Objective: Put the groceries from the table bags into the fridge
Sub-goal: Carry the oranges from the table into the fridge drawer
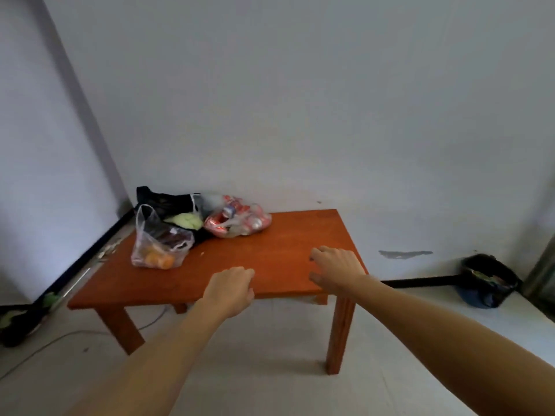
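Observation:
A low orange-brown wooden table (pixel 270 259) stands against the white wall. On its far left end lie three bags: a clear bag (pixel 159 244) with oranges and dark produce, a black bag (pixel 171 205) with a pale green vegetable (pixel 184 220) showing, and a clear bag of red-and-silver cans (pixel 240 220). My left hand (pixel 229 291) hovers at the table's near edge, fingers curled, holding nothing. My right hand (pixel 335 270) is over the near right corner, fingers spread and empty. Both hands are well short of the bags. No fridge is in view.
A dark bin (pixel 489 283) lined with a black bag sits on the floor at the right, beside a metallic edge (pixel 543 265). A white cable (pixel 60 337) runs across the floor left of the table, near a dark and green object (pixel 27 319).

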The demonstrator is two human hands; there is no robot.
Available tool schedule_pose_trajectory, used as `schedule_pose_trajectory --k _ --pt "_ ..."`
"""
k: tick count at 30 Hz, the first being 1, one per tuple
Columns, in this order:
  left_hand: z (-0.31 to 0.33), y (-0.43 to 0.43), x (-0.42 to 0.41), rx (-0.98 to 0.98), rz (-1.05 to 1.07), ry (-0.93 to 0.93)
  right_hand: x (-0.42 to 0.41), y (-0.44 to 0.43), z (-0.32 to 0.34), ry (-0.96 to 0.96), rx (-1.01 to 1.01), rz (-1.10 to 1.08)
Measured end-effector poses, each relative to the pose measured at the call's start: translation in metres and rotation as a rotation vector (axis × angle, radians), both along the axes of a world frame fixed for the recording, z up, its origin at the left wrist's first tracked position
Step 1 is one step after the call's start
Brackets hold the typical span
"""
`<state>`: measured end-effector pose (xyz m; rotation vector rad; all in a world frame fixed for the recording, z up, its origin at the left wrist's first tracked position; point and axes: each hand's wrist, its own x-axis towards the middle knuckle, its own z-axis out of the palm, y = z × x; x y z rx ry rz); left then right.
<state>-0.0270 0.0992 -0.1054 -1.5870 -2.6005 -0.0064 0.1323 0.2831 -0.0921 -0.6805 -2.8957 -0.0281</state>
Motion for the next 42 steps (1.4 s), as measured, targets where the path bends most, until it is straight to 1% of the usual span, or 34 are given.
schedule_pose_trajectory --k 8,13,18,21,24,30,33,39,42 --pt "0.004 -0.013 -0.141 0.012 0.227 -0.049 -0.184 0.015 -0.005 0.009 -0.008 0.187" --pt "-0.007 -0.034 -0.216 0.02 0.317 -0.102 -0.275 0.006 -0.015 -0.024 -0.013 0.3" --pt "-0.024 -0.05 -0.305 0.037 0.359 -0.132 -0.371 -0.008 -0.036 -0.019 -0.009 0.346" --pt "-0.033 -0.059 -0.359 0.04 0.321 -0.121 -0.423 -0.016 -0.048 -0.047 -0.004 0.333" --pt "-0.044 -0.072 -0.428 0.036 0.297 -0.116 -0.483 -0.028 -0.064 -0.046 -0.048 0.3" --pt "-0.057 -0.072 -0.551 -0.018 0.232 -0.122 -0.583 -0.05 -0.091 -0.126 -0.141 0.226" --pt "-0.067 -0.059 -0.586 -0.013 0.161 -0.145 -0.612 -0.054 -0.103 -0.139 -0.204 0.218" --pt "-0.115 -0.02 -0.642 -0.02 -0.022 -0.127 -0.668 -0.044 -0.145 -0.093 -0.36 0.176" --pt "-0.137 0.0 -0.669 -0.073 -0.048 -0.203 -0.696 -0.038 -0.167 -0.047 -0.398 0.205"
